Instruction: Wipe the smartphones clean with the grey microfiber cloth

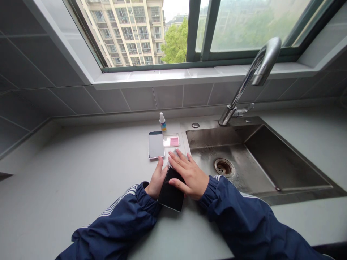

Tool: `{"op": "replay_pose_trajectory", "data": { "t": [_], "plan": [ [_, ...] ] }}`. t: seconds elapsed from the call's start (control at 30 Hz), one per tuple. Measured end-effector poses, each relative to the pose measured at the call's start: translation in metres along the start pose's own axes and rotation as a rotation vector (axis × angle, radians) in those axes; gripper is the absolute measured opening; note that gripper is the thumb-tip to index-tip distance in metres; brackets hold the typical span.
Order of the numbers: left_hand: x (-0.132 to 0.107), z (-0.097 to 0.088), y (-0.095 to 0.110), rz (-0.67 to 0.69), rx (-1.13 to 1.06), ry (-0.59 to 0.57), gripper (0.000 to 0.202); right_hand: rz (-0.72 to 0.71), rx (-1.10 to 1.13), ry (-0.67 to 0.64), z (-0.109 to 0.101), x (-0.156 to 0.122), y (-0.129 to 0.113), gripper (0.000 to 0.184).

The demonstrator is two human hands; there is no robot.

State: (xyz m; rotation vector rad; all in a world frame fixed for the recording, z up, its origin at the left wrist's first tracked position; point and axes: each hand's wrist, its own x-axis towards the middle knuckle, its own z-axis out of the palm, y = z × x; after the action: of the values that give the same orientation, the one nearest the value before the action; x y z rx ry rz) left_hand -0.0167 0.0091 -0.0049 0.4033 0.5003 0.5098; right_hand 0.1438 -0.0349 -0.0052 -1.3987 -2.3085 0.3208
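The black phone (171,195) is held over the counter (81,173), left of the sink (303,197) and closer to the counter's front edge than the other loose things. Its screen faces up, and its far end slants to the right. The left hand (157,181) is closed around the phone's left side, with the thumb pointing away toward the back edge. The right hand (189,177) lies across the screen's far part, fingers extended and its thumb on the glass. A bit of something white shows under these fingers, too small to make out; I cannot tell whether they grip it or only press on it. Both sleeves are dark blue with white stripes.

Beyond the hands, a silver phone (156,145) lies flat on the counter, its near end just beside the left thumb. Right of it, near the sink's left edge, lies a clear case (167,141) with a pink patch (174,141). A small spray bottle (163,124) stands upright behind them, toward the counter's back edge. The tap (244,85) rises from the sink's back edge, and the drain (224,167) sits near the sink's left side.
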Motion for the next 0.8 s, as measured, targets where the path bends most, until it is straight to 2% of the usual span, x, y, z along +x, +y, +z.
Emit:
{"op": "replay_pose_trajectory", "data": {
  "t": [0.17, 0.33, 0.6, 0.8],
  "plan": [
    [-0.001, 0.008, -0.002, 0.044, -0.133, 0.007, 0.080, -0.068, 0.012, -0.041, -0.009, -0.002, -0.017, 0.072],
    [-0.003, 0.015, -0.004, 0.054, -0.193, 0.074, 0.084, -0.102, 0.050, -0.065, -0.012, -0.004, -0.025, 0.073],
    [-0.001, 0.004, -0.003, 0.005, -0.185, 0.045, 0.086, -0.105, 0.072, -0.085, -0.011, -0.004, -0.026, 0.071],
    [0.001, 0.000, 0.000, 0.051, -0.175, -0.021, 0.087, -0.068, 0.017, -0.057, -0.010, -0.002, -0.023, 0.063]
  ]
}}
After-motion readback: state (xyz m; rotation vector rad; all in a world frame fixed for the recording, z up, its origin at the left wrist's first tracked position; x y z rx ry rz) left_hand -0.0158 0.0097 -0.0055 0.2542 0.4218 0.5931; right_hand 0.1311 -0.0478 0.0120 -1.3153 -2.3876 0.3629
